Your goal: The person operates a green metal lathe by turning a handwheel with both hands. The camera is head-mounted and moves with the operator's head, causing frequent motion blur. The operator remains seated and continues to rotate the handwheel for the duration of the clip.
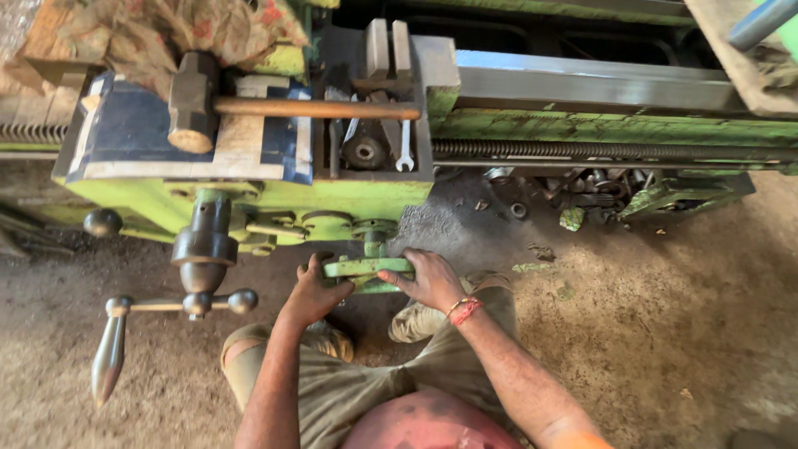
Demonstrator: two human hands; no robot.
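The green handwheel [366,271], seen edge-on with its long axis running left to right, is mounted on the front of the lathe apron [249,199] and clasped at both ends: left hand [316,293] closed on one, right hand [431,278] on the other. A ball-ended lever [187,304] hangs just left; a hammer [249,104] lies above.

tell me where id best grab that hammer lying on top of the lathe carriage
Take the hammer by its wooden handle, near the free end on the right, coming down from above. The handle lies flat and bare across the carriage, with open space over it, while the heavy head sits at the left close to a crumpled cloth.
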